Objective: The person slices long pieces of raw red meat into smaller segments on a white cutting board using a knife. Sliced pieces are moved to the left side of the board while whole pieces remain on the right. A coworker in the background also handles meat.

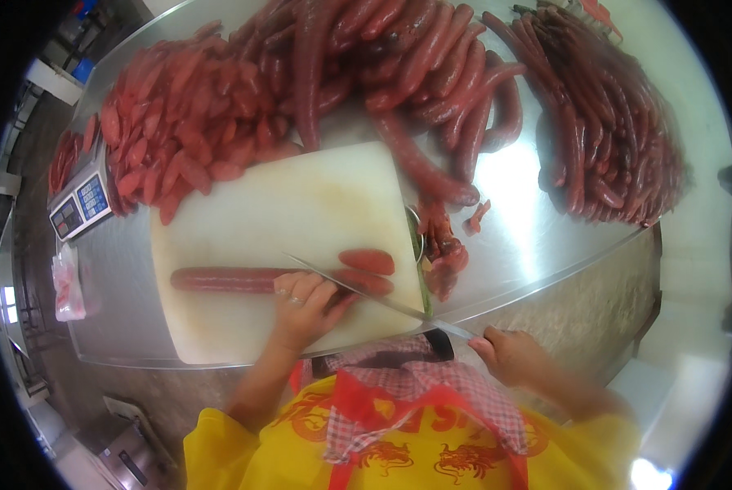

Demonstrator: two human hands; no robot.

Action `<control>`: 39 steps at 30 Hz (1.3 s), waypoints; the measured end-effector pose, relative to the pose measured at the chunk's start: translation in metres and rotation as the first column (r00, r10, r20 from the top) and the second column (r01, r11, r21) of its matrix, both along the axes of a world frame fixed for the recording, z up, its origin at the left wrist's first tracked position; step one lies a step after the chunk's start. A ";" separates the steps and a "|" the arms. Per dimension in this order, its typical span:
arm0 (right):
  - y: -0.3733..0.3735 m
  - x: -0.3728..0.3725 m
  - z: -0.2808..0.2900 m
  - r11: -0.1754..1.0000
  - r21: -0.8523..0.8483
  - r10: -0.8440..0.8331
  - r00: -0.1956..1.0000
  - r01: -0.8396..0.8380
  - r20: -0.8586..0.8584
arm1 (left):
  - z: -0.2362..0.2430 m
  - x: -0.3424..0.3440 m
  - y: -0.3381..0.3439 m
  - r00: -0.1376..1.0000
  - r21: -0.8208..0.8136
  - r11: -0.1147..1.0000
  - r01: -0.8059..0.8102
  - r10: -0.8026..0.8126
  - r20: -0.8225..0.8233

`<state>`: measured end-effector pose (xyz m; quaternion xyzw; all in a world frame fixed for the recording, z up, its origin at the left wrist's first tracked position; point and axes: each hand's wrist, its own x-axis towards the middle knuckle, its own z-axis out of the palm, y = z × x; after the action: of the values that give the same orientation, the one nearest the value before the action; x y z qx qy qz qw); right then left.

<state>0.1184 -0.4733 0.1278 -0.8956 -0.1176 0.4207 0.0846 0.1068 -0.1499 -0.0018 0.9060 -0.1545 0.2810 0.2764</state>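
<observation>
Long red sausage (223,280) on white cutting board (284,196), extending toward nine o'clock from left hand (302,302), grip clasped over it; slice (367,261) at that hand's two o'clock; knife (395,305) pointing toward ten o'clock from right hand (506,356), grip closed round its handle end.

Yellow short-sleeved shirt (227,445), red dragon prints (386,456); red-edged checked apron (340,420); ring (298,300) on left hand (303,314).

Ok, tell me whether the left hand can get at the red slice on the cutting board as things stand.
Probably not directly: the knife in the right hand slants between the left hand and the red slice, and the left hand is holding the long sausage.
</observation>
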 end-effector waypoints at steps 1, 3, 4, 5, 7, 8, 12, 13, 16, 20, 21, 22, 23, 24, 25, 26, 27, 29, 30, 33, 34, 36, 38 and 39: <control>0.009 0.003 -0.010 0.997 0.076 -0.031 0.999 0.028 0.040 | 0.000 0.001 -0.001 1.000 -0.005 1.000 -0.012 0.012 -0.012; 0.046 0.019 -0.043 0.980 0.191 -0.067 0.994 0.050 0.086 | 0.000 0.000 -0.002 1.000 -0.020 0.999 -0.025 0.025 -0.012; 0.063 0.027 -0.055 0.960 0.276 -0.082 0.990 0.048 0.112 | 0.000 0.000 -0.002 1.000 -0.029 0.999 -0.026 0.026 0.001; 0.074 0.032 -0.062 0.961 0.273 -0.065 0.993 0.035 0.102 | 0.001 -0.001 -0.002 1.000 -0.028 0.999 -0.025 0.025 -0.008; 0.087 0.040 -0.071 0.949 0.316 -0.023 0.994 -0.011 0.104 | 0.003 -0.004 0.002 1.000 -0.005 1.000 -0.008 0.008 -0.004; 0.085 0.039 -0.068 0.956 0.292 -0.056 0.995 0.031 0.078 | 0.004 -0.006 0.004 1.000 0.006 1.000 0.005 -0.005 -0.002; 0.042 0.007 -0.032 0.940 0.339 -0.117 0.974 0.045 0.195 | 0.007 -0.011 0.013 0.999 0.014 0.999 -0.039 0.039 -0.016; 0.029 -0.002 -0.020 0.959 0.281 -0.077 0.982 0.026 0.171 | 0.007 -0.012 0.014 0.999 0.016 0.999 -0.039 0.040 -0.026; 0.023 -0.013 -0.014 0.986 0.163 -0.043 0.991 0.022 0.130 | 0.005 -0.011 0.013 0.998 -0.017 0.999 -0.047 0.047 -0.049; 0.078 0.014 -0.051 0.981 0.184 -0.075 0.992 0.055 0.106 | 0.003 -0.011 0.010 0.998 -0.062 0.997 -0.049 0.046 -0.053; 0.094 0.022 -0.060 0.968 0.248 -0.072 0.990 0.041 0.117 | 0.003 -0.011 0.011 0.999 -0.059 0.998 -0.033 0.031 -0.029; 0.105 0.027 -0.066 0.961 0.277 -0.064 0.985 0.016 0.163 | 0.003 -0.012 0.012 0.999 -0.064 0.998 -0.028 0.027 -0.020; 0.115 0.031 -0.071 0.949 0.316 -0.058 0.974 -0.015 0.220 | 0.003 -0.014 0.014 1.000 -0.064 0.998 -0.019 0.019 -0.011; 0.120 0.032 -0.071 0.921 0.385 -0.063 0.953 -0.059 0.297 | 0.003 -0.015 0.016 0.999 -0.048 0.998 -0.032 0.032 0.000; 0.116 0.032 -0.066 0.937 0.346 -0.050 0.962 -0.048 0.267 | 0.004 -0.016 0.020 0.999 -0.026 0.999 -0.036 0.036 0.013; 0.103 0.029 -0.055 0.940 0.337 -0.043 0.965 -0.048 0.257 | 0.005 -0.016 0.024 0.999 -0.010 0.999 -0.039 0.039 0.038; 0.090 0.022 -0.044 0.944 0.325 -0.036 0.968 -0.048 0.247 | 0.005 -0.017 0.028 0.999 0.007 0.999 -0.045 0.044 0.024; 0.061 0.001 -0.020 0.946 0.322 -0.046 0.965 -0.041 0.259 | 0.005 -0.017 0.033 0.998 0.025 0.997 -0.068 0.067 0.012; 0.047 -0.008 -0.009 0.958 0.286 -0.026 0.978 -0.036 0.209 | 0.005 -0.017 0.034 0.999 0.014 0.999 -0.053 0.053 0.011; 0.044 -0.013 -0.012 0.983 0.186 -0.037 0.987 0.008 0.154 | 0.003 -0.014 0.035 0.999 -0.021 0.999 -0.042 0.042 -0.016; 0.053 -0.013 -0.018 0.987 0.156 -0.052 0.986 0.028 0.156 | 0.002 -0.014 0.033 0.998 -0.040 0.998 -0.054 0.053 -0.018; 0.087 0.005 -0.049 0.959 0.283 -0.075 0.983 0.024 0.168 | 0.002 -0.017 0.030 0.998 -0.063 0.996 -0.062 0.061 -0.025; 0.123 0.020 -0.071 0.934 0.354 -0.043 0.969 -0.047 0.243 | 0.002 -0.018 0.029 0.998 -0.066 0.996 -0.057 0.056 -0.022; 0.133 0.023 -0.076 0.935 0.351 -0.040 0.967 -0.052 0.251 | 0.003 -0.020 0.030 0.999 -0.046 0.998 -0.052 0.051 -0.014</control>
<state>0.1412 -0.3403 0.0521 -0.9116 -0.2043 0.2746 0.2276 0.0867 -0.1200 0.0009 0.9047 -0.1228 0.2857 0.2912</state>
